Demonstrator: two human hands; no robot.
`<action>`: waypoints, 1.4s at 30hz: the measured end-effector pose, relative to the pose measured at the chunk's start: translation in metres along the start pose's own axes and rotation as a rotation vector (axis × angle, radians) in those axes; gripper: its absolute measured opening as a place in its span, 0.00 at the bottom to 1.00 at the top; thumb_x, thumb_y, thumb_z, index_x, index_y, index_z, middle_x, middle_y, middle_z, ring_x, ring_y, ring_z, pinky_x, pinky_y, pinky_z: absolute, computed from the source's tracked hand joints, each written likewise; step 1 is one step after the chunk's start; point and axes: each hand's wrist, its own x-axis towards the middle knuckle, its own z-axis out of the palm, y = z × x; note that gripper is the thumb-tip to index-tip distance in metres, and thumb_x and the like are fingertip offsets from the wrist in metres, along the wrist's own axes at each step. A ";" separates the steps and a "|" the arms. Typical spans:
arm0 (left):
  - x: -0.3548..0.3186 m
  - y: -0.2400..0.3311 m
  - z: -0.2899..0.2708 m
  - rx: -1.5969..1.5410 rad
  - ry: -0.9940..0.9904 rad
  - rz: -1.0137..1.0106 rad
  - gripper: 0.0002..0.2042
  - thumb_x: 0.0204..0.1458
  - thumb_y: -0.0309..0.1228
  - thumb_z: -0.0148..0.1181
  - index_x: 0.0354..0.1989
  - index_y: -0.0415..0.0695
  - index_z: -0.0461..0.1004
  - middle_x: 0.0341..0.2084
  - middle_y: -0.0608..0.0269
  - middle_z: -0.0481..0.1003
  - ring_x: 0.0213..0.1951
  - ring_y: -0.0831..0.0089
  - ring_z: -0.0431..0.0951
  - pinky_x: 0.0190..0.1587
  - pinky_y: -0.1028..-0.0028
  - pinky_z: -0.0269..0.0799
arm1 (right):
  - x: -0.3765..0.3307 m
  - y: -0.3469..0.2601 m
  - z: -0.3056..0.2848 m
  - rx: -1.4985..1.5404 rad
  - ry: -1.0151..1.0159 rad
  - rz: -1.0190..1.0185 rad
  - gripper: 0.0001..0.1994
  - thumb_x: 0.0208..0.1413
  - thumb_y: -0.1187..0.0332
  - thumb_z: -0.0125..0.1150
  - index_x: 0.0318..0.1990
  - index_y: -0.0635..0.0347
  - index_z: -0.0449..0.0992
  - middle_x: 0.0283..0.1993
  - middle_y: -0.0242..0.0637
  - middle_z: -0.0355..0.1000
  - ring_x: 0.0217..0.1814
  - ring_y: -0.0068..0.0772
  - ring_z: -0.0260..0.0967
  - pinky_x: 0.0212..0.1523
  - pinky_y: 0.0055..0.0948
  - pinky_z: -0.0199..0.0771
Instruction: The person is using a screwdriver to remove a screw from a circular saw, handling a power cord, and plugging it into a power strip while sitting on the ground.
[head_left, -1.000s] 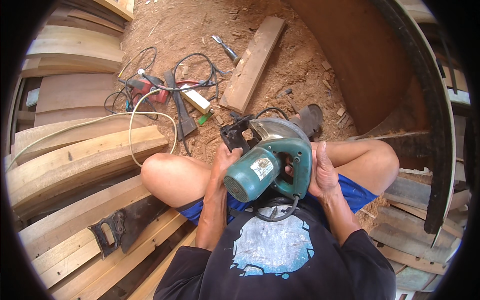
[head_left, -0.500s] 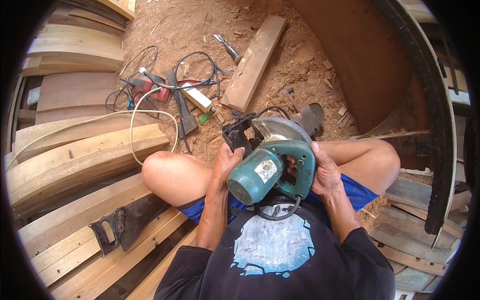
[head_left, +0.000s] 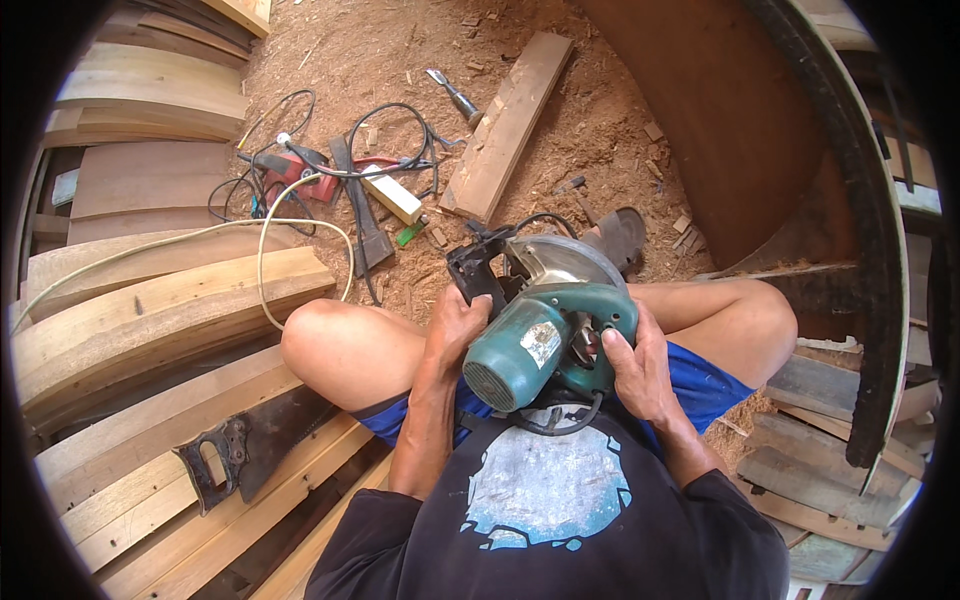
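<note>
While the power saw (head_left: pixel 545 305) sits between both hands before the black shirt (head_left: pixel 545 485), motor (head_left: pixel 508 362) slanting lower-left, the right hand's (head_left: pixel 642 368) grip wraps its handle (head_left: pixel 622 312) and the left hand's (head_left: pixel 458 322) clasps its black base (head_left: pixel 474 272).

Worn pale label (head_left: pixel 541 344), on green circular saw (head_left: pixel 548 301), print too small to read

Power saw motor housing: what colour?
The motor housing is teal green; head view shows it best.

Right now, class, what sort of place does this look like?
Likely a woodworking area, judging by the sawdust strewn about, the boards stacked at left, and the green power saw being held.
</note>
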 end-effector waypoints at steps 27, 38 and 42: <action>0.002 -0.011 0.004 0.133 0.112 0.078 0.10 0.53 0.32 0.56 0.28 0.37 0.78 0.18 0.59 0.75 0.24 0.69 0.77 0.30 0.61 0.71 | 0.020 0.015 -0.023 0.287 -0.170 0.161 0.24 0.70 0.61 0.59 0.66 0.70 0.71 0.48 0.38 0.79 0.47 0.24 0.75 0.52 0.29 0.77; -0.001 -0.004 0.007 0.087 0.088 0.081 0.09 0.55 0.29 0.55 0.29 0.36 0.78 0.19 0.62 0.75 0.25 0.73 0.75 0.30 0.64 0.71 | 0.028 0.045 -0.020 0.959 -0.408 0.347 0.43 0.71 0.29 0.43 0.59 0.71 0.74 0.54 0.51 0.79 0.46 0.37 0.81 0.53 0.34 0.83; 0.001 -0.006 0.007 0.097 0.090 0.068 0.09 0.55 0.29 0.55 0.28 0.36 0.77 0.19 0.62 0.75 0.24 0.72 0.75 0.30 0.63 0.71 | 0.030 0.043 -0.018 0.939 -0.385 0.353 0.41 0.71 0.30 0.44 0.55 0.69 0.76 0.53 0.51 0.79 0.49 0.40 0.81 0.52 0.35 0.84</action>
